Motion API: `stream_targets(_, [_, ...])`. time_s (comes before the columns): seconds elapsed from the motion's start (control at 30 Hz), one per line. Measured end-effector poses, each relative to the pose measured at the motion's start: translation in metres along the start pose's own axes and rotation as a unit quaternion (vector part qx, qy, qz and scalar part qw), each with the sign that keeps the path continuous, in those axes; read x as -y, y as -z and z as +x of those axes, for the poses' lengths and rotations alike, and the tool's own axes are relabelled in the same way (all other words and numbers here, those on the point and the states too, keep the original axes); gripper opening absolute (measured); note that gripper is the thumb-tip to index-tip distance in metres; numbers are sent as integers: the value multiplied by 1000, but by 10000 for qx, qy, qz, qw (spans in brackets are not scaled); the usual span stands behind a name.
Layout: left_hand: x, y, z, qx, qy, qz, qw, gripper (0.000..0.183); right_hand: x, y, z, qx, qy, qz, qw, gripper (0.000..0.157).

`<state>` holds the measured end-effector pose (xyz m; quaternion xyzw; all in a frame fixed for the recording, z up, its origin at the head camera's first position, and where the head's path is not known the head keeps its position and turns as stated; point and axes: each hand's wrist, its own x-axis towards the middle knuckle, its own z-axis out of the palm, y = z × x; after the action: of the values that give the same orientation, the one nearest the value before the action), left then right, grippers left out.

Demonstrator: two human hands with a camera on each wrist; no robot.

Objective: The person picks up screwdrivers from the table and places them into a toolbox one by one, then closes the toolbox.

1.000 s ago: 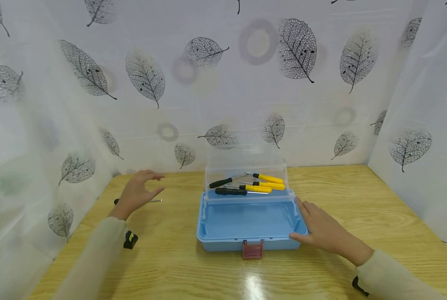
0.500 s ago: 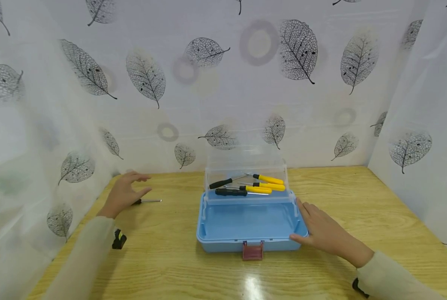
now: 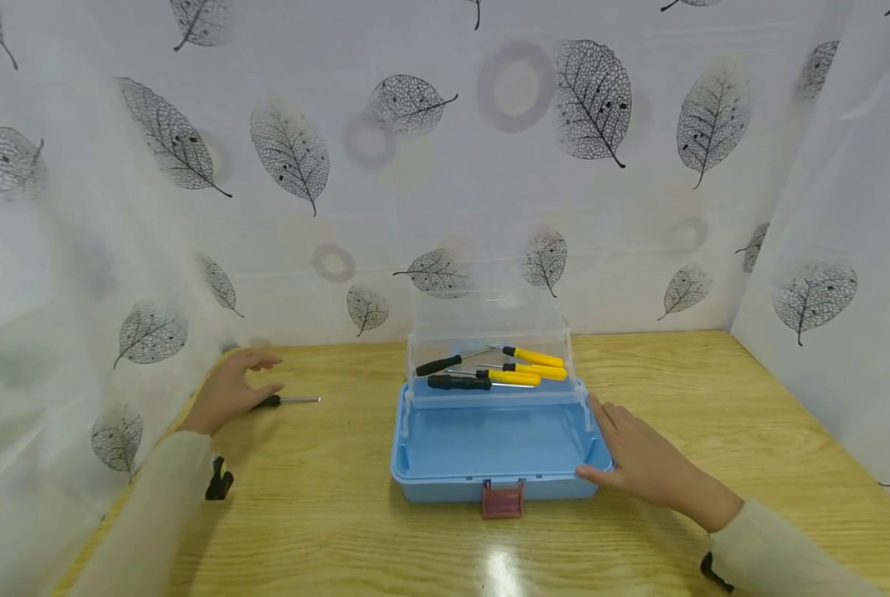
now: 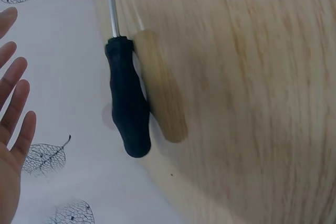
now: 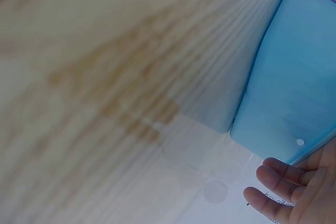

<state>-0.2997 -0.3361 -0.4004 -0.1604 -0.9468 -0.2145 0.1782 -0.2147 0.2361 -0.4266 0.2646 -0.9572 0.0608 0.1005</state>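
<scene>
My left hand (image 3: 228, 391) hovers at the table's left side, thumb and fingers apart. Just to its right lies a screwdriver (image 3: 295, 400), its black handle (image 4: 128, 98) partly hidden by the hand in the head view. The left wrist view shows the left hand's fingers (image 4: 13, 108) apart from that handle. My right hand (image 3: 642, 456) rests against the right end of a light blue toolbox (image 3: 500, 489), thumb at the front corner; in the right wrist view its fingers (image 5: 278, 182) are extended. Several screwdrivers (image 3: 537, 372), yellow- and black-handled, lie in the clear raised tray.
The toolbox's lower compartment (image 3: 497, 439) faces up, with a pinkish latch (image 3: 503, 501) hanging at its front. A transparent lid (image 3: 489, 319) stands raised behind. White curtains with leaf prints (image 3: 592, 99) border the wooden table (image 3: 340, 531) at the back and sides.
My left hand has moved left across the table, uncovering the shaft and part of the handle of the screwdriver beside it. The right hand has stayed on the toolbox.
</scene>
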Motion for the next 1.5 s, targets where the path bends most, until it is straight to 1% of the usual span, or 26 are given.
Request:
stream_targets(0.27, [17, -1, -7, 46, 166, 49, 9998, 41, 0, 0, 0, -7, 31, -24, 10000, 97])
stream_targets(0.43, [24, 1, -12, 326, 412, 76, 9986, 44, 0, 1, 0, 35, 0, -37, 10000, 98])
stream_targets(0.73, [39, 1, -17, 720, 555, 94, 9958, 53, 0, 2, 0, 29, 46, -52, 10000, 97])
stream_targets(0.83, [44, 0, -18, 799, 585, 120, 9950, 54, 0, 2, 0, 23, 49, -60, 10000, 97])
stream_targets(1.03, [55, -5, -19, 957, 774, 143, 9923, 55, -1, 1, 0, -9, 50, -99, 9999, 98])
stream_targets(1.33, [64, -7, -18, 1206, 1003, 191, 9874, 55, -1, 0, 1, -31, 55, -103, 9999, 98])
stream_targets(1.5, [67, -9, -17, 1329, 1049, 199, 9854, 54, -1, 0, 0, -10, 49, -98, 9999, 98])
